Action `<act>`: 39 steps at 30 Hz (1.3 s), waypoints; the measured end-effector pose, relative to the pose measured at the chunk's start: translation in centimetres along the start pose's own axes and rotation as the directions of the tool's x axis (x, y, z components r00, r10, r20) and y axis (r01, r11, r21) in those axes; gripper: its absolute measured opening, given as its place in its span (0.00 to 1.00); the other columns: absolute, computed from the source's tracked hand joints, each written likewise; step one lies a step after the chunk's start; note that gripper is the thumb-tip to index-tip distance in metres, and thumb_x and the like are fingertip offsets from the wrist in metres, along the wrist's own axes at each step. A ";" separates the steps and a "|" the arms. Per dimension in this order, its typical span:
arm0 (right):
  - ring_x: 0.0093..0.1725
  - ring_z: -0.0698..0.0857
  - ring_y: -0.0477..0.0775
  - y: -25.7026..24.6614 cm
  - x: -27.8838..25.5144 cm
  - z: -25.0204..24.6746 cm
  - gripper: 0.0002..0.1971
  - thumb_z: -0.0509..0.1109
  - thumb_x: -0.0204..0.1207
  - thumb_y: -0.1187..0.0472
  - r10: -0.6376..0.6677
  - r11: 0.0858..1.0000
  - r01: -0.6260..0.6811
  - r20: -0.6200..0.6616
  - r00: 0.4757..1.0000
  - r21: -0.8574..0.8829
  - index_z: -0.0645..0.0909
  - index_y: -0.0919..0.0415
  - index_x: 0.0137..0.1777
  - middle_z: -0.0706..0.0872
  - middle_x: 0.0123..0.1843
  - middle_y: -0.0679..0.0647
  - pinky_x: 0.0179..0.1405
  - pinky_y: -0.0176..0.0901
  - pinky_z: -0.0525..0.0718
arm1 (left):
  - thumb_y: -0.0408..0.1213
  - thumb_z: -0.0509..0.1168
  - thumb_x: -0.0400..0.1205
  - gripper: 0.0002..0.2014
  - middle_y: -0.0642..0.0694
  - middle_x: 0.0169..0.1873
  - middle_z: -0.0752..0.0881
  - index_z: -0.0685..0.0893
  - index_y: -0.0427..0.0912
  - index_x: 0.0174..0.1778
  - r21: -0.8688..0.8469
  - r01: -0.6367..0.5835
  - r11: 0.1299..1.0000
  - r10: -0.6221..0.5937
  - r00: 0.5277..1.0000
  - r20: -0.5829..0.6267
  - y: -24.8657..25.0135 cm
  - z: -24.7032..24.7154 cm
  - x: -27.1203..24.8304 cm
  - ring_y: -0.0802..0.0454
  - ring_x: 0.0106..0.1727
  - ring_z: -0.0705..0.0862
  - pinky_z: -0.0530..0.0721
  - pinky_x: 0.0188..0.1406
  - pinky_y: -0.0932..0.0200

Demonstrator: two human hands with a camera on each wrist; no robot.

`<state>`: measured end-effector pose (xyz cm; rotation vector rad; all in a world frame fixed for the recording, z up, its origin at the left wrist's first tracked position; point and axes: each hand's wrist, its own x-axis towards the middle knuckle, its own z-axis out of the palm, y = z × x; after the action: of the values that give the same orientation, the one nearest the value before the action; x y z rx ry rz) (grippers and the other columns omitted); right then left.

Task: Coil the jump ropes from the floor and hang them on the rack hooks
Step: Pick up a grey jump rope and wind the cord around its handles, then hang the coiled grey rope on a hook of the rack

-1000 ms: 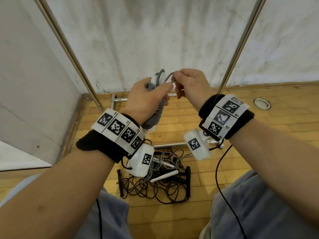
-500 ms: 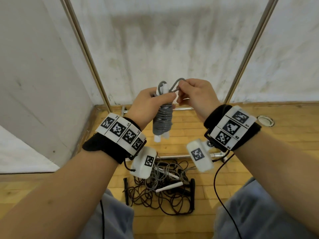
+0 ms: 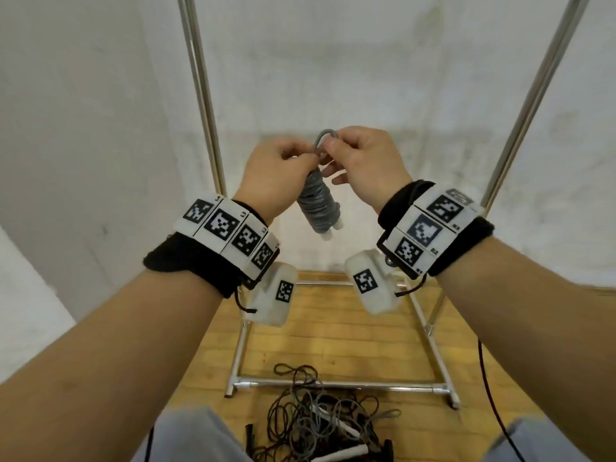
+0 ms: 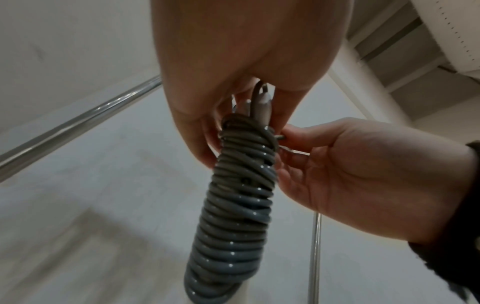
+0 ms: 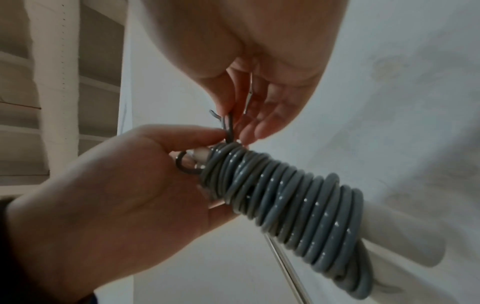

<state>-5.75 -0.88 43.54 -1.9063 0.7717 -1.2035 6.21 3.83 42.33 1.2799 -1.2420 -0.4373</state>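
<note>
A grey jump rope (image 3: pixel 318 205) is wound tightly round its white handles and hangs upright between my raised hands. My left hand (image 3: pixel 298 159) grips the top of the bundle (image 4: pixel 239 205), fingers curled round the handle tips. My right hand (image 3: pixel 330 149) pinches a small grey loop (image 3: pixel 324 136) of rope that sticks up from the bundle; in the right wrist view thumb and forefinger squeeze that loop (image 5: pixel 228 123) just above the coils (image 5: pixel 285 195). Several more ropes lie in a tangled pile (image 3: pixel 326 418) on the floor below. No rack hooks show in any view.
The metal rack stands straight ahead: a left upright (image 3: pixel 200 95), a right upright (image 3: pixel 533 95) and a base bar (image 3: pixel 333 384) on the wooden floor. A white wall runs behind it and along the left. A black cable (image 3: pixel 490 395) hangs from my right wrist.
Both hands have risen with the bundle, which now hangs straight down instead of lying in my left palm. The view has tilted up, so the floor pile sits lower in frame.
</note>
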 end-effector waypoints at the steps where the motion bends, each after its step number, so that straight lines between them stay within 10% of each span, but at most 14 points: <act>1: 0.30 0.84 0.46 -0.9 0.8 0.1 0.12 0.64 0.79 0.65 -0.020 1.000 0.021 -0.032 0.999 0.010 0.82 0.56 0.35 0.86 0.33 0.50 0.31 0.38 0.82 | 0.32 0.69 0.76 0.10 0.58 0.27 0.83 0.86 0.51 0.31 0.002 -0.021 1.000 0.021 0.999 -0.024 0.7 -0.6 0.8 0.60 0.34 0.81 0.79 0.40 0.60; 7: 0.25 0.82 0.45 -5.3 5.8 1.0 0.04 0.69 0.75 0.72 -0.069 0.981 0.094 -0.151 0.986 0.167 0.81 0.63 0.45 0.85 0.31 0.55 0.28 0.33 0.81 | 0.34 0.70 0.74 0.09 0.62 0.21 0.83 0.87 0.51 0.29 0.032 -0.121 0.992 0.125 0.978 -0.168 4.3 -3.2 5.5 0.69 0.26 0.78 0.75 0.28 0.74; 19: 0.32 0.83 0.47 -10.4 16.4 3.7 0.13 0.61 0.80 0.71 -0.288 0.953 0.300 -0.186 0.939 0.043 0.84 0.65 0.60 0.84 0.33 0.50 0.40 0.36 0.85 | 0.36 0.70 0.75 0.04 0.54 0.34 0.89 0.91 0.47 0.38 0.135 -0.273 0.953 0.304 0.869 -0.390 8.6 -7.6 14.9 0.53 0.42 0.87 0.87 0.50 0.50; 24: 0.33 0.84 0.47 -12.2 20.2 4.2 0.09 0.64 0.79 0.68 -0.330 0.940 0.341 -0.230 0.915 0.008 0.86 0.65 0.53 0.87 0.39 0.55 0.36 0.37 0.83 | 0.34 0.69 0.73 0.06 0.50 0.33 0.90 0.92 0.45 0.38 0.151 -0.312 0.938 0.346 0.840 -0.418 10.4 -8.5 17.8 0.48 0.41 0.88 0.87 0.49 0.44; 29: 0.42 0.88 0.62 -11.9 22.4 4.6 0.06 0.67 0.76 0.65 -0.321 0.947 0.302 -0.292 0.901 -0.109 0.83 0.57 0.39 0.89 0.40 0.59 0.47 0.58 0.87 | 0.31 0.68 0.70 0.07 0.50 0.30 0.89 0.91 0.44 0.33 0.114 -0.281 0.953 0.302 0.845 -0.442 10.4 -8.4 19.7 0.50 0.37 0.87 0.89 0.45 0.47; 33: 0.32 0.86 0.59 -10.8 22.5 4.6 0.15 0.64 0.77 0.68 -0.263 0.964 0.248 -0.235 0.936 -0.093 0.79 0.54 0.30 0.86 0.31 0.57 0.40 0.54 0.88 | 0.29 0.67 0.70 0.07 0.47 0.28 0.87 0.90 0.41 0.30 0.106 -0.242 0.964 0.264 0.879 -0.398 9.3 -8.2 20.2 0.53 0.32 0.82 0.86 0.41 0.49; 39: 0.40 0.88 0.52 -9.8 20.2 4.6 0.09 0.67 0.77 0.66 -0.283 0.958 0.267 -0.200 0.938 -0.105 0.82 0.61 0.55 0.88 0.41 0.54 0.47 0.47 0.87 | 0.37 0.68 0.74 0.05 0.53 0.35 0.87 0.88 0.46 0.42 0.108 -0.257 0.960 0.279 0.882 -0.380 8.0 -8.1 18.8 0.57 0.41 0.84 0.86 0.53 0.47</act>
<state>7.10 -10.34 59.95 -2.0186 0.6839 -1.5928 16.86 -5.32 59.17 1.1483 -1.0694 0.0573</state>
